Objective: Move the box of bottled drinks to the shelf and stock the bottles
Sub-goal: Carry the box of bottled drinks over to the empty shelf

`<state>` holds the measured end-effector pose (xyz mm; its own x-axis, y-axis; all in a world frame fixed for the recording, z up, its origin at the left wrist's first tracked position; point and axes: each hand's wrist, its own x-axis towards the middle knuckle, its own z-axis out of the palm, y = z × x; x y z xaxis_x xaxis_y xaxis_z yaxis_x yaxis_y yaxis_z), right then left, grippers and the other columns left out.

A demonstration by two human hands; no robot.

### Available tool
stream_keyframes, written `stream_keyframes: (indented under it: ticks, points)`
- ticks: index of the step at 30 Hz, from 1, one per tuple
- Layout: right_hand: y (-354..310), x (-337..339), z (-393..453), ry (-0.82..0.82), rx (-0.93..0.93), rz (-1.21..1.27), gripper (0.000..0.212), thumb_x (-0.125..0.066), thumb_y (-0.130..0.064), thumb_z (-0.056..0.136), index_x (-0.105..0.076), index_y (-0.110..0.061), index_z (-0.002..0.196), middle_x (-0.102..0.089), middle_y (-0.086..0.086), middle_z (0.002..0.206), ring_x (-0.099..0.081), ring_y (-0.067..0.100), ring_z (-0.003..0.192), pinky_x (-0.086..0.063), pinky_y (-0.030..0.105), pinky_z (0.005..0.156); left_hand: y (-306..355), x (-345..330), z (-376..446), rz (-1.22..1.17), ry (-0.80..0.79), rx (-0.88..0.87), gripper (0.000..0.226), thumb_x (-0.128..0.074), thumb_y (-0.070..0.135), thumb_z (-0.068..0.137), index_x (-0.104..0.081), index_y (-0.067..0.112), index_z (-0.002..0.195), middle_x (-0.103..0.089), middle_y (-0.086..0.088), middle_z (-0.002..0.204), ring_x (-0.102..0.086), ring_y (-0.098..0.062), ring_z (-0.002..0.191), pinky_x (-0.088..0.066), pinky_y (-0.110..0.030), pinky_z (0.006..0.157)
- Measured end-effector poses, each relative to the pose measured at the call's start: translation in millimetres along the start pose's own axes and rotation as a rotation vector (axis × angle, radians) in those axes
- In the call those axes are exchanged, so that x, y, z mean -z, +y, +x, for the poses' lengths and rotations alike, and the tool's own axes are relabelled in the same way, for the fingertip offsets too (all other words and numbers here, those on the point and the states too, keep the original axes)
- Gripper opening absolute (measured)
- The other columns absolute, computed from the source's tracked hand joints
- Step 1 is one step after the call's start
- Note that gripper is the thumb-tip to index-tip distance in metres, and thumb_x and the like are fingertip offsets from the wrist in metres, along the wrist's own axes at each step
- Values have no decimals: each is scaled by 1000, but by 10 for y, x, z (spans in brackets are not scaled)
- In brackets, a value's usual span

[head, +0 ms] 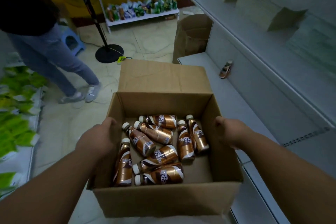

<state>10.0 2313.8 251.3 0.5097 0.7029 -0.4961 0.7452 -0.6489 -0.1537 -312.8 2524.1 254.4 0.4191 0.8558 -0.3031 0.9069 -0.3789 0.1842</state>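
Note:
An open cardboard box (160,203) is held in front of me, its far flap standing up. Several brown and gold coffee bottles (160,143) with white caps lie loose on its bottom. My left hand (98,136) grips the box's left wall from outside. My right hand (231,132) grips the right wall the same way. The white shelf (258,85) runs along my right, and one bottle (226,69) of the same kind stands on its lower board.
A person in jeans (54,60) stands at the left by a black fan stand (109,52). A tall open carton (192,36) stands on the floor beyond the shelf's end. Green packets (16,114) fill the left rack. A low rack with packets (141,11) is at the back.

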Motion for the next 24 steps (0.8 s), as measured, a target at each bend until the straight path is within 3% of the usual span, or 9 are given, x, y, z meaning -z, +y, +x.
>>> stream_keyframes:
  ticks: [2, 7, 10, 18, 24]
  points:
    - [-57, 240, 418, -21, -14, 0, 50, -63, -15, 83, -45, -21, 129, -56, 6, 95, -57, 24, 80, -41, 29, 63, 119, 111, 496, -6, -14, 4, 71, -69, 5, 74, -38, 31, 132, -65, -7, 110, -63, -22, 86, -56, -36, 71]
    - [-176, 772, 1152, -14, -89, 29, 54, -62, -11, 84, -43, -21, 133, -63, 11, 109, -53, 22, 77, -44, 30, 65, 328, 445, 1536, -7, -26, -65, 63, -64, 7, 77, -39, 30, 130, -65, -8, 105, -62, -22, 82, -53, -35, 67]
    - [-205, 879, 1467, -5, -159, 71, 54, -63, -12, 84, -43, -21, 134, -63, 10, 111, -60, 25, 86, -42, 29, 65, 451, 560, 2174, -21, -89, -139, 62, -63, 5, 79, -39, 30, 131, -64, -8, 104, -63, -22, 83, -55, -36, 70]
    - [-438, 540, 1730, -14, -549, 302, 61, -61, -19, 86, -35, -23, 140, -62, 12, 116, -61, 29, 100, -44, 29, 69, 1022, 613, 3855, 174, -195, -532, 69, -66, 7, 71, -39, 34, 128, -64, -7, 101, -64, -25, 77, -55, -38, 65]
    - [-795, 216, 1387, 4, -816, 449, 65, -66, -24, 84, -34, -24, 140, -62, 11, 121, -61, 29, 107, -49, 33, 79, 1486, 570, 4264, 317, -285, -812, 67, -62, 6, 75, -37, 34, 130, -64, -9, 106, -64, -26, 82, -50, -34, 64]
